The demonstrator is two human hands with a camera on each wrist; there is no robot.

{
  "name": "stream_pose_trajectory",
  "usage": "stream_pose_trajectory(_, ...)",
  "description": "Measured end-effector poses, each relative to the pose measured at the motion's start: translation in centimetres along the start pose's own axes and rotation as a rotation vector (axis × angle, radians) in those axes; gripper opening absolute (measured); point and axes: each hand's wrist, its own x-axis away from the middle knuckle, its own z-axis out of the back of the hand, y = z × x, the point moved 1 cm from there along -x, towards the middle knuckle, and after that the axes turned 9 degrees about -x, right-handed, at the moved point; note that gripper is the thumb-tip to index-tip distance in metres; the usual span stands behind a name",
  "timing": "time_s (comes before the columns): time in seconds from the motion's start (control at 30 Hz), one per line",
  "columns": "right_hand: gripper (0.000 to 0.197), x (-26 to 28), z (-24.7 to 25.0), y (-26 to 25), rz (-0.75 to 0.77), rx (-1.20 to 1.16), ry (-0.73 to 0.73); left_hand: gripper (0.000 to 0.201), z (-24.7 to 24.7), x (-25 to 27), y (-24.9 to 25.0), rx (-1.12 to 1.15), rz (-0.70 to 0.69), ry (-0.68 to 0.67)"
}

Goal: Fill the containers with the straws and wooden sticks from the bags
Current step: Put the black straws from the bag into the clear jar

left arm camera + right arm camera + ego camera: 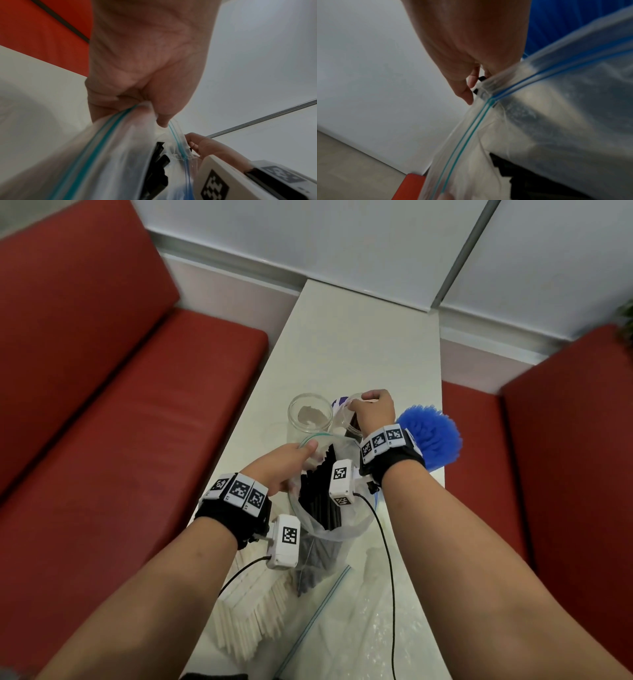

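Two clear jars stand just beyond my hands on the table (359, 337): the nearer-left jar (310, 419) holds no straws or sticks that I can see, while the jar under my right hand (371, 412) has something dark in it, most likely black straws already dropped in. My left hand (289, 462) pinches the rim of the zip bag (329, 508) by its teal seal, holding the mouth open and lifted; the left wrist view shows thumb and fingers curled tight on that edge. My right hand is curled over the far jar's mouth, fingertips (471, 81) closed on the black ends that the right wrist view shows, though what exactly they grip is blurred. The black straws (318, 494) in the bag stand nearly upright between my wrists, long axis running from the table up toward the jars, so my right hand is the nearer one for carrying them forward. Right of my right wrist sits a blue bristly ball (430, 436). Below my left wrist lies a fan of white wrapped straws (246, 611), and below my right forearm a clear bag (370, 628) lies flat.
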Motion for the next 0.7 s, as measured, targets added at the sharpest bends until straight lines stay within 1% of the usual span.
stream_pose_trajectory(0.03,0.025,0.3,0.1,-0.1,0.007,0.002,-0.006,0.044,-0.1,0.2,-0.1,-0.007,-0.004,-0.001)
stream_pose_trajectory(0.1,0.026,1.0,0.4,-0.5,0.0,0.022,-0.067,0.045,-0.2,0.6,-0.2,-0.028,-0.013,0.004)
stream_pose_trajectory(0.2,0.038,2.0,1.2,-1.1,-0.005,0.117,-0.157,0.047,-0.5,1.3,-0.4,-0.06,-0.037,0.026)
stream_pose_trajectory(0.27,0.044,3.0,1.8,-1.6,0.052,0.149,-0.158,0.046,-0.7,1.9,-0.4,-0.068,-0.056,0.046)
stream_pose_trajectory(0.3,0.043,3.7,2.2,-2.1,0.109,0.128,-0.129,0.044,-0.7,2.1,-0.4,-0.069,-0.062,0.054)
stream_pose_trajectory(0.37,0.032,5.5,2.9,-2.8,0.197,0.017,-0.071,0.039,-0.8,2.7,-0.4,-0.08,-0.069,0.064)
stream_pose_trajectory(0.4,0.027,6.5,3.2,-2.9,0.194,-0.047,-0.099,0.038,-0.9,2.9,-0.5,-0.082,-0.074,0.066)
stream_pose_trajectory(0.43,0.024,7.5,3.5,-2.5,0.165,-0.065,-0.174,0.036,-1.1,3.1,-0.6,-0.077,-0.083,0.066)
stream_pose_trajectory(0.47,0.022,8.4,3.6,-2.0,0.111,-0.016,-0.28,0.035,-1.2,3.3,-0.6,-0.069,-0.093,0.07)
stream_pose_trajectory(0.53,0.017,10.1,3.9,0.0,-0.06,0.287,-0.483,0.036,-1.6,3.7,-0.7,-0.032,-0.117,0.116)
stream_pose_trajectory(0.57,0.016,11.0,4.0,1.1,-0.151,0.429,-0.555,0.038,-1.6,3.8,-0.7,0.003,-0.128,0.168)
stream_pose_trajectory(0.6,0.016,11.9,4.1,2.2,-0.198,0.548,-0.605,0.039,-1.7,3.9,-0.9,0.045,-0.133,0.228)
stream_pose_trajectory(0.63,0.014,12.6,4.1,3.1,-0.177,0.655,-0.621,0.04,-1.7,3.9,-1.0,0.083,-0.134,0.276)
stream_pose_trajectory(0.67,0.019,13.2,4.0,3.9,-0.114,0.72,-0.6,0.04,-1.8,4.0,-1.1,0.107,-0.132,0.296)
stream_pose_trajectory(0.7,0.033,13.9,3.8,4.6,-0.043,0.735,-0.554,0.039,-2.0,4.1,-1.1,0.116,-0.129,0.286)
